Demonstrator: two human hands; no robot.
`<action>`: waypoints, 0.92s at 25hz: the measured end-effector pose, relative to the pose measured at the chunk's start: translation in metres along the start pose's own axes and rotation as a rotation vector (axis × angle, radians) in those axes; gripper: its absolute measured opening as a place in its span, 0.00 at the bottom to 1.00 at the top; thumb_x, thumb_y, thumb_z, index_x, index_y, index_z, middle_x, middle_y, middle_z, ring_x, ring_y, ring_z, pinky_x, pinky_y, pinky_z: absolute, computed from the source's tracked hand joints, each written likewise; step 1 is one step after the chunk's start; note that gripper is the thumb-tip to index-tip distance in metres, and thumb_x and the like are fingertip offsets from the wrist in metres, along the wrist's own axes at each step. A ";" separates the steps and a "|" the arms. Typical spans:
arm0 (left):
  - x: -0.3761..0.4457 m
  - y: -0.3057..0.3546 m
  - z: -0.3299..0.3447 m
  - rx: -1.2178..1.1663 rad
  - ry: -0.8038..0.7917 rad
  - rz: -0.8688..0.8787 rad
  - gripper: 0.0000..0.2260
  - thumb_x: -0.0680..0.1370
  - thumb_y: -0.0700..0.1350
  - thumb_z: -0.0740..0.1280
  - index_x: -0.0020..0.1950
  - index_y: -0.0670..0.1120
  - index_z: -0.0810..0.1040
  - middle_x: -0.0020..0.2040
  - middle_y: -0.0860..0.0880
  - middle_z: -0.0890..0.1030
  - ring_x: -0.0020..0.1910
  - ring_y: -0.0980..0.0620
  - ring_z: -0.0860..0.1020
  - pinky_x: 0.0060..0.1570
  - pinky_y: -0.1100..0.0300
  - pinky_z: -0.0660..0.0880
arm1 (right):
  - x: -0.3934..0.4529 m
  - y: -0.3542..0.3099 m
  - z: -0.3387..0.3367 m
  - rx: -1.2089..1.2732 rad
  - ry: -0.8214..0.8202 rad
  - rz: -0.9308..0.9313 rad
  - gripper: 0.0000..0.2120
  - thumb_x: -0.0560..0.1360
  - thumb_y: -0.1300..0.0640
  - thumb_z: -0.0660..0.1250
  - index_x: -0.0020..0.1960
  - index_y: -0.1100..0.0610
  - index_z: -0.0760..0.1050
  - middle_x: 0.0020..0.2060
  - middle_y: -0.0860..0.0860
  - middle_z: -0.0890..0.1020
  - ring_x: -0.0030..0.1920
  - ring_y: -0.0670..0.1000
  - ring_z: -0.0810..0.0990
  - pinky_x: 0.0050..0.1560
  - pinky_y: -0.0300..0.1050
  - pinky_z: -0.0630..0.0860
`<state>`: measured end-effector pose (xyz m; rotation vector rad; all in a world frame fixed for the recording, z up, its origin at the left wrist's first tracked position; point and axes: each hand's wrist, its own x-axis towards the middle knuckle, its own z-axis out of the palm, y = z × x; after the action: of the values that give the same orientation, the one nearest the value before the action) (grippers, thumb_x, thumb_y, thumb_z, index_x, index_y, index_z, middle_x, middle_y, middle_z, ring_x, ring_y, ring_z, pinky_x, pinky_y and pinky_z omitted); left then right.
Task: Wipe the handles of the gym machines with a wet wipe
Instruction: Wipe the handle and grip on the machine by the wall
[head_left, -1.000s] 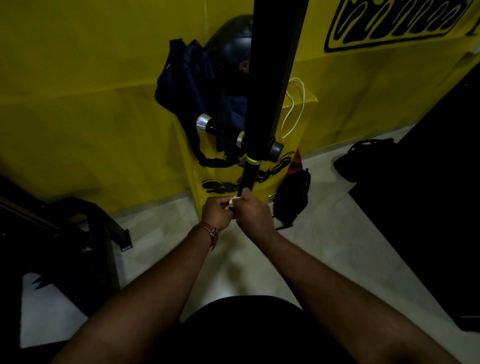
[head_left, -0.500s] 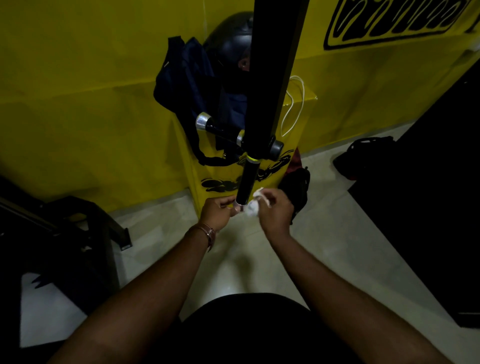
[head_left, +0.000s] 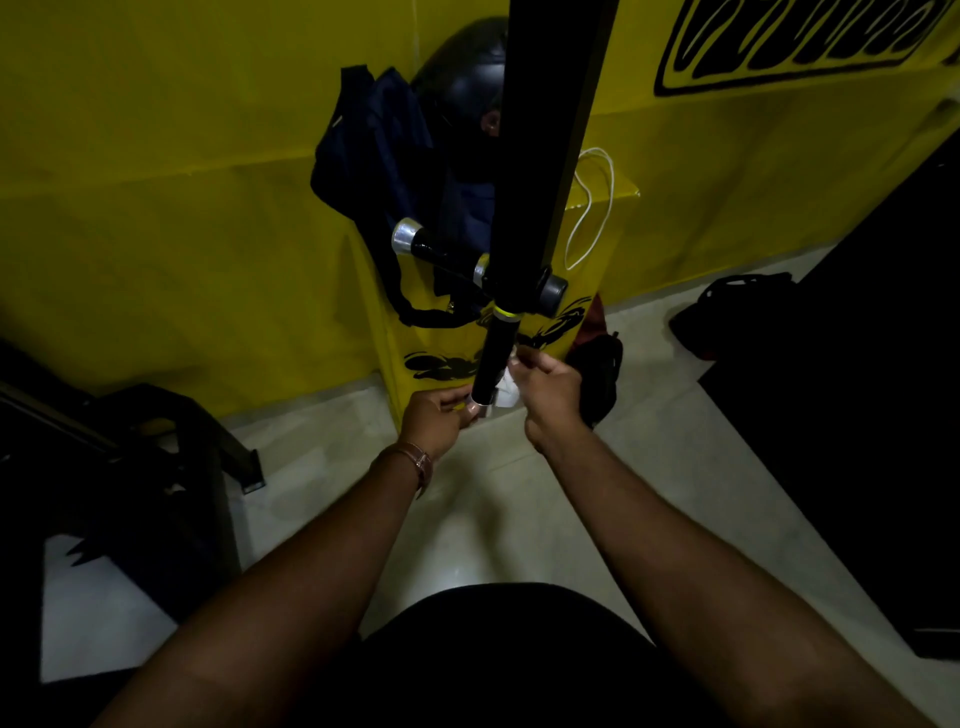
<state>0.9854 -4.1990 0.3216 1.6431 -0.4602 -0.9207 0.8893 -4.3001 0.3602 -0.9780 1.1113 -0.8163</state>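
Observation:
A black machine arm (head_left: 545, 130) hangs down the middle of the view. Its lower end is a black handle grip (head_left: 493, 358) with a silver end cap. A second handle (head_left: 441, 252) with a silver cap sticks out to the left higher up. My left hand (head_left: 434, 418) pinches the silver end of the lower grip from the left. My right hand (head_left: 545, 387) holds a crumpled white wet wipe (head_left: 506, 389) against the right side of that grip, just above the cap.
A yellow box (head_left: 431, 338) with black artwork stands behind the handle, with a dark bag (head_left: 384, 145) and a helmet (head_left: 462, 78) on it. Black bags (head_left: 602, 374) (head_left: 727, 306) lie on the pale floor. A black machine frame (head_left: 156, 457) sits left, dark equipment (head_left: 857, 415) right.
My right hand came off the grip's end, carried the wipe out to the right, then rose slightly along the grip's right side. My left hand stayed on the end cap.

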 end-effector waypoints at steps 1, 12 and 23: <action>-0.001 0.000 0.000 0.003 -0.001 -0.001 0.18 0.74 0.33 0.72 0.63 0.40 0.79 0.54 0.46 0.83 0.54 0.49 0.81 0.57 0.52 0.78 | 0.003 0.001 0.000 -0.068 0.000 -0.035 0.06 0.75 0.69 0.69 0.48 0.62 0.81 0.40 0.53 0.84 0.38 0.46 0.82 0.42 0.42 0.80; -0.013 0.005 0.017 -0.175 0.218 -0.132 0.09 0.73 0.30 0.71 0.50 0.38 0.75 0.42 0.39 0.81 0.29 0.56 0.81 0.36 0.64 0.79 | 0.018 -0.004 -0.003 -0.530 -0.493 -0.064 0.11 0.73 0.75 0.62 0.43 0.64 0.80 0.38 0.55 0.84 0.34 0.50 0.79 0.31 0.39 0.75; 0.001 0.012 -0.001 0.306 0.043 0.201 0.20 0.70 0.33 0.73 0.61 0.46 0.81 0.58 0.49 0.81 0.58 0.53 0.77 0.53 0.61 0.74 | -0.001 0.052 -0.003 0.267 -0.291 0.550 0.16 0.79 0.74 0.52 0.63 0.69 0.72 0.53 0.62 0.80 0.47 0.55 0.82 0.51 0.46 0.78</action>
<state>0.9889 -4.2029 0.3325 1.8483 -0.7510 -0.6879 0.8895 -4.2808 0.3113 -0.5055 0.9239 -0.3463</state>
